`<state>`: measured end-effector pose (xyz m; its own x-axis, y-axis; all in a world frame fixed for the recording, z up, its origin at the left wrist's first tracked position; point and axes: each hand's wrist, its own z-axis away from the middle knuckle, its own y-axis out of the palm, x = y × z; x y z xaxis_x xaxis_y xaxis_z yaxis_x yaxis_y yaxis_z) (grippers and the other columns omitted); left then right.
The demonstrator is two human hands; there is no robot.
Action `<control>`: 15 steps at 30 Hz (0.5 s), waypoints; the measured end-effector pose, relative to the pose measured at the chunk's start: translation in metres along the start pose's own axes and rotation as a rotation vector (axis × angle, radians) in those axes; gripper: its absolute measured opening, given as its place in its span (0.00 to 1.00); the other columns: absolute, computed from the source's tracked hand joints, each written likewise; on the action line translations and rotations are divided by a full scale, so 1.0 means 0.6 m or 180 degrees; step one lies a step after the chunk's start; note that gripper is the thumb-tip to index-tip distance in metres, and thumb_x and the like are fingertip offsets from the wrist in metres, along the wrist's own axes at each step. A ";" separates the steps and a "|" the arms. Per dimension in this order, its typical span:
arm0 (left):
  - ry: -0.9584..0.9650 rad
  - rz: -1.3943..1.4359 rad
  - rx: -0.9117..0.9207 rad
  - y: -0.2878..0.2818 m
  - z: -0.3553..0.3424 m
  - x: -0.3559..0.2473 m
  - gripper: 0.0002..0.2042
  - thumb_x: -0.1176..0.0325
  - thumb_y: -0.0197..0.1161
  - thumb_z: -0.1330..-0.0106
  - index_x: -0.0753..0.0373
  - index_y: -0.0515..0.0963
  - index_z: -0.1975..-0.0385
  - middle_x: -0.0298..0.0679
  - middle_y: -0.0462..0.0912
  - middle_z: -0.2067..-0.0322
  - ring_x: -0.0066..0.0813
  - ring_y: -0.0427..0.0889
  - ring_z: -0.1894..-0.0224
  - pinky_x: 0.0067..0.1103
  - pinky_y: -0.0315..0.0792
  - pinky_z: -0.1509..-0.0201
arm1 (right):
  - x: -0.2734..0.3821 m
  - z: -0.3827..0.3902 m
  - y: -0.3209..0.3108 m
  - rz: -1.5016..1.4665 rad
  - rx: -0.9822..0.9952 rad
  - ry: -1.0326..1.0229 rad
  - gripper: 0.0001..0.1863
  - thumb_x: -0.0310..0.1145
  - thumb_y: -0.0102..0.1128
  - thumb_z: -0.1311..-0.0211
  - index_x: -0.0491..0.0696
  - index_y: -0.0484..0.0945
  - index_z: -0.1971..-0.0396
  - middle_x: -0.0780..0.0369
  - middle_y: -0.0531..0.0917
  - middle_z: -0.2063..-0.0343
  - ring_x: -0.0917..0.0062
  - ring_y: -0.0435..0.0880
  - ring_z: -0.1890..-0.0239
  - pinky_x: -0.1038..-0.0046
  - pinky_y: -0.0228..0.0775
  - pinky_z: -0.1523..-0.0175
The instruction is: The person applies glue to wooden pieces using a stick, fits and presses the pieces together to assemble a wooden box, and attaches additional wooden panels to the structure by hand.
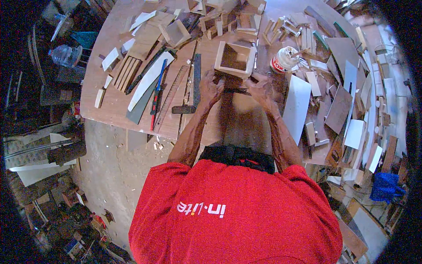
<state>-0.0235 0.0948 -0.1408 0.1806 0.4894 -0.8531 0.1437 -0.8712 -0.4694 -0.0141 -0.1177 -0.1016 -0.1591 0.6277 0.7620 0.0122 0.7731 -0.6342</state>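
Box of pale wood [233,71] sits on the table [113,108], just beyond and between the person's left hand [212,89] and right hand [260,87]; both have curled fingers, though whether they grip it cannot be told.

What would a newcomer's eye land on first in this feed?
Probably the bright red shirt, filling the lower middle. Next, the open wooden box at upper middle, just beyond the left hand and right hand. Then the white tub with red markings, right of the box.
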 end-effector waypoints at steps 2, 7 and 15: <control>0.0029 0.0002 -0.0036 0.000 -0.001 0.005 0.22 0.64 0.61 0.44 0.66 0.72 0.50 0.52 0.77 0.57 0.49 0.79 0.56 0.35 0.76 0.52 | 0.002 0.001 -0.005 0.0007 0.0006 -0.0121 0.15 0.43 0.64 0.45 0.47 0.82 0.66 0.53 0.82 0.77 0.61 0.81 0.76 0.62 0.72 0.71; 0.0124 -0.0743 -0.0064 0.006 0.008 0.011 0.23 0.70 0.61 0.46 0.65 0.71 0.48 0.49 0.79 0.60 0.48 0.80 0.58 0.34 0.74 0.51 | 0.009 -0.001 -0.011 0.0534 0.0149 -0.0033 0.15 0.41 0.62 0.45 0.43 0.81 0.66 0.49 0.83 0.72 0.56 0.84 0.68 0.61 0.75 0.64; -0.0085 -0.0164 -0.0075 -0.017 -0.016 0.006 0.15 0.71 0.56 0.43 0.67 0.76 0.55 0.49 0.82 0.66 0.41 0.81 0.62 0.30 0.74 0.58 | -0.083 -0.006 0.016 -0.0691 0.0189 0.0729 0.13 0.34 0.54 0.41 0.41 0.79 0.62 0.56 0.82 0.69 0.70 0.83 0.65 0.69 0.79 0.64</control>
<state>-0.0151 0.1056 -0.1370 0.1465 0.5323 -0.8338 0.1751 -0.8435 -0.5077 -0.0023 -0.1413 -0.1454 0.0748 0.4582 0.8857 -0.0563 0.8887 -0.4550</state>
